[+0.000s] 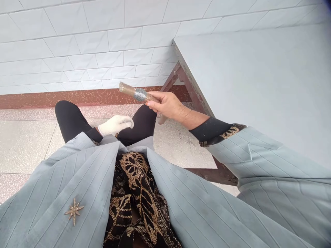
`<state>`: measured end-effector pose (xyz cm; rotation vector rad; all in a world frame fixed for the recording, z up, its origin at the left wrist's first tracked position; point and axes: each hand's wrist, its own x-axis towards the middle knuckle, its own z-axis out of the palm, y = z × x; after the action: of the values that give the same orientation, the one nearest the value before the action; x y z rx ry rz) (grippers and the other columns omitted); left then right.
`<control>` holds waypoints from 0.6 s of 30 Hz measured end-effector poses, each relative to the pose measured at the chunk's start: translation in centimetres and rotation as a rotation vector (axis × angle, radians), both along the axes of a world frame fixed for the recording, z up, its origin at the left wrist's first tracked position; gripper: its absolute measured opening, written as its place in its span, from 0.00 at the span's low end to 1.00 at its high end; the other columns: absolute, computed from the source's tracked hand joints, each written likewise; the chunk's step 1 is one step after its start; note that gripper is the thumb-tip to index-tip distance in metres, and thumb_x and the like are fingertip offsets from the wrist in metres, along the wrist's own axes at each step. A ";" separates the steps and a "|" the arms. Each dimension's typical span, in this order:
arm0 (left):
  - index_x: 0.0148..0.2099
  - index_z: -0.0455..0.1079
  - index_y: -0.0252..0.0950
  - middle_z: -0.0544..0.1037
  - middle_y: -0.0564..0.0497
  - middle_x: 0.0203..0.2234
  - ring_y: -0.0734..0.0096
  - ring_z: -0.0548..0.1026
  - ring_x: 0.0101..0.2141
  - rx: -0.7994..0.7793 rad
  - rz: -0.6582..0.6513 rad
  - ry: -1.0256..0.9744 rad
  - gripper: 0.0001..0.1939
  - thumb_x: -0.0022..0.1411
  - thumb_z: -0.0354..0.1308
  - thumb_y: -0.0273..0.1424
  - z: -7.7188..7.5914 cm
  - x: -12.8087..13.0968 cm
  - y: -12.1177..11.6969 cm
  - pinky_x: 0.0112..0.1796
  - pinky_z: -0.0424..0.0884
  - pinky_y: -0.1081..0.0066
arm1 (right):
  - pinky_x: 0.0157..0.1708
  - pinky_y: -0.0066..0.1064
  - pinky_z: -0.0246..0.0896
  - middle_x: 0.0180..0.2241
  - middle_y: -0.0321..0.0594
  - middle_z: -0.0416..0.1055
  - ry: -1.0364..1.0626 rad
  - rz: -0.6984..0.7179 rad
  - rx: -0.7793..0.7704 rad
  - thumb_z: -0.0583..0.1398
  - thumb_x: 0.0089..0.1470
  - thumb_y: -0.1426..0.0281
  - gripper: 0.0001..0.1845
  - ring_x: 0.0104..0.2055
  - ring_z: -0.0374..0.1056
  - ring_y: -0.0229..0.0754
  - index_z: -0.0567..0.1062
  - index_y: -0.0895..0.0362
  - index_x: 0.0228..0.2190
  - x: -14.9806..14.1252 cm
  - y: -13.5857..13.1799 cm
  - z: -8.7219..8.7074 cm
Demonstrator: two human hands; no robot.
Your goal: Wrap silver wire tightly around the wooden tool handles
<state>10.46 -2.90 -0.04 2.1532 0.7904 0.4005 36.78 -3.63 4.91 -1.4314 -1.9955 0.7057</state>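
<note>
Head view: beside the table (245, 86), the right hand (169, 105) gripped the rod (128, 89), wire (140, 94) coiled on, one end bare; the gloved left hand (116, 124) curled by a strand (133, 109), hold and what remained unclear.

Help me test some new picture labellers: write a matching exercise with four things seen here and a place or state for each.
1. Left hand
2. Right hand
3. Wire coil
4. Star-shaped brooch

A. Wound around the stick
B. In a white glove
C. On the pale jacket
D. Bare, gripping the stick

Pairs: 1-B, 2-D, 3-A, 4-C
</note>
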 end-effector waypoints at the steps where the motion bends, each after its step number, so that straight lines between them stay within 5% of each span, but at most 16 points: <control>1: 0.40 0.77 0.37 0.82 0.52 0.36 0.71 0.77 0.35 0.052 -0.050 0.046 0.15 0.70 0.50 0.35 0.3 0.2 -0.3 0.42 0.71 0.69 | 0.35 0.34 0.62 0.31 0.38 0.75 -0.073 -0.045 0.018 0.62 0.59 0.62 0.20 0.32 0.68 0.42 0.83 0.56 0.50 0.2 0.3 -0.3; 9: 0.41 0.78 0.37 0.83 0.51 0.36 0.67 0.79 0.39 0.349 -0.078 0.174 0.16 0.72 0.48 0.31 1.4 0.1 -0.6 0.46 0.70 0.68 | 0.42 0.38 0.64 0.41 0.44 0.81 -0.402 -0.033 -0.057 0.63 0.60 0.61 0.22 0.40 0.74 0.49 0.82 0.54 0.54 0.7 0.9 -0.9; 18: 0.45 0.80 0.36 0.85 0.46 0.42 0.63 0.80 0.44 0.517 0.042 0.138 0.16 0.72 0.50 0.33 1.3 -0.7 0.5 0.49 0.73 0.64 | 0.35 0.36 0.63 0.33 0.40 0.80 -0.476 0.127 -0.149 0.64 0.59 0.60 0.19 0.34 0.73 0.46 0.84 0.49 0.51 0.9 1.2 -1.5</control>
<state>9.78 -2.37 1.28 2.6705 0.8808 0.5270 37.68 -2.44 3.42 -1.6936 -2.4564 0.6187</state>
